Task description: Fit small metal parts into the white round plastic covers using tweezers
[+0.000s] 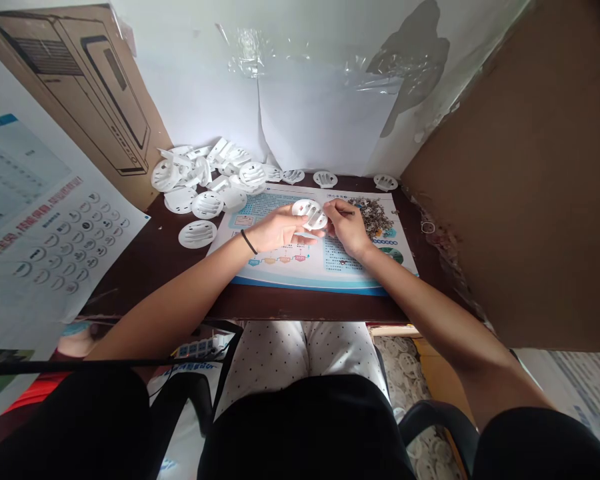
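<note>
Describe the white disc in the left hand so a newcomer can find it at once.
On the dark brown table lies a printed blue-and-white paper sheet. Over it, the left hand holds a round white slotted plastic disc. Similar white plastic discs lie behind and to the left; only this one is held up.

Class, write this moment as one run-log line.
left hand: holds white disc | right hand: at disc's edge | pile of small parts: on printed sheet

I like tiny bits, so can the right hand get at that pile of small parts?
Probably yes: the right hand is close beside the pile of small parts, with nothing seen between them, though it looks busy at the white disc.
</note>
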Demonstrator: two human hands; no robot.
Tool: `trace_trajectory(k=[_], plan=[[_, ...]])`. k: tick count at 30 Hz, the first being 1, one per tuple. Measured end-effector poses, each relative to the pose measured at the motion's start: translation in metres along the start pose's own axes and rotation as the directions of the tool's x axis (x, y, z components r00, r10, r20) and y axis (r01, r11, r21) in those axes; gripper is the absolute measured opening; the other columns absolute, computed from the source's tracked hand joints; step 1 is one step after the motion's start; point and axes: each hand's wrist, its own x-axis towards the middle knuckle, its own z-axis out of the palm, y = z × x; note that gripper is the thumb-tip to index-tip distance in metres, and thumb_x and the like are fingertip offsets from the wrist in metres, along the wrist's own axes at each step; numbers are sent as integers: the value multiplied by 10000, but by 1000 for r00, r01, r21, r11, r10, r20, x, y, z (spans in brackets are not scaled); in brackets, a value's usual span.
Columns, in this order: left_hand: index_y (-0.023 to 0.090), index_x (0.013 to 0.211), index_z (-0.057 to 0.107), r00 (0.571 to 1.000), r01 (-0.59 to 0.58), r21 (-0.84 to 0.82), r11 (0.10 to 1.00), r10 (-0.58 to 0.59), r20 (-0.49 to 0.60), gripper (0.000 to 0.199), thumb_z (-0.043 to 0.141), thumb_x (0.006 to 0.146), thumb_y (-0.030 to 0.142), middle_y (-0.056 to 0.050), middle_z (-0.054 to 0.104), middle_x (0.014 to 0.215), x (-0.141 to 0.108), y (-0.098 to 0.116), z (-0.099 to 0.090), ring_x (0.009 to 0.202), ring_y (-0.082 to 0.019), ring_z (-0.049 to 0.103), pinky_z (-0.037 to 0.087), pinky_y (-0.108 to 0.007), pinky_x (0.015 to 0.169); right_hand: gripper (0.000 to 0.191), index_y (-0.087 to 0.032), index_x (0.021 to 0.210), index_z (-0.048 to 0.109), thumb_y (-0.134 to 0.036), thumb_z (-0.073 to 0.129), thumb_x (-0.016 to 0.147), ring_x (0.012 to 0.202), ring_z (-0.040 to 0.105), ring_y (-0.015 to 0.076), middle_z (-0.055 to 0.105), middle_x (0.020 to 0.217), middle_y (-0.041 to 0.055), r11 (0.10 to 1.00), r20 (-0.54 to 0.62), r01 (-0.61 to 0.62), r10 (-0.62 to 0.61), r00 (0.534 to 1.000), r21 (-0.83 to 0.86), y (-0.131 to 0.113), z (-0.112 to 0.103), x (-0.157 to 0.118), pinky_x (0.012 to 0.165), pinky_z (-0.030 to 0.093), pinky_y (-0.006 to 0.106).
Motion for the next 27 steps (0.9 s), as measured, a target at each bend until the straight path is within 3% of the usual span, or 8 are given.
trace_trajectory(k=[4,9,15,18,21,24,27], plan=[[167,1110,636,998,-36,-30,999,37,49,311,757,824,140,-78,767,1032,0,-3,-3,999,-255,762,574,-398,894,452,-248,660,495,-639,644,830,453,396,109,439,504,-51,999,-11,38,-38,999,15,0,-2,1,490,366,315],[194,1215,592,996,-23,-48,999,28,86,470,794,797,122,-120,730,1221,-2,-1,-5,1145,-289,724,549,-423,984,473,-242,711,530,-690,607,841,574,439,123,474,599,-28,989,-22,135,-136,990,-55,0,-4,1,553,386,313],[263,1425,492,996,-46,-7,999,46,80,764,781,752,48,-107,638,1379,0,-6,-4,1151,-266,711,572,-417,988,446,-236,731,562,-650,575,894,652,479,142,533,664,-5,954,-47,255,-266,963,-160,-13,-7,-5,650,420,339],[309,1550,380,988,-146,158,977,153,-32,877,698,788,14,-100,569,1481,3,-9,-1,1208,-231,665,585,-394,985,394,-243,816,615,-614,552,931,693,531,161,626,754,21,913,-19,333,-347,938,-237,-19,-9,-9,671,440,353],[280,1570,378,933,-253,438,863,338,-126,857,652,810,-5,-91,623,1440,3,-9,2,1306,-205,607,540,-311,1037,348,-255,854,632,-567,526,964,756,573,191,675,809,42,803,66,484,-494,867,-349,-24,-9,-13,741,472,388],[272,1543,425,889,-287,608,740,442,-117,823,598,805,-50,-74,693,1360,0,-6,4,1351,-167,587,482,-241,1065,307,-270,853,619,-514,491,987,793,596,217,677,786,45,696,136,591,-594,793,-408,-27,-9,-16,810,487,422],[277,1546,431,854,-333,674,659,514,-81,853,518,783,-94,-53,700,1356,-4,-4,5,1337,-152,603,480,-233,1064,266,-275,886,615,-483,486,989,817,612,225,699,837,52,648,179,640,-632,754,-413,-28,-10,-16,831,492,432]])
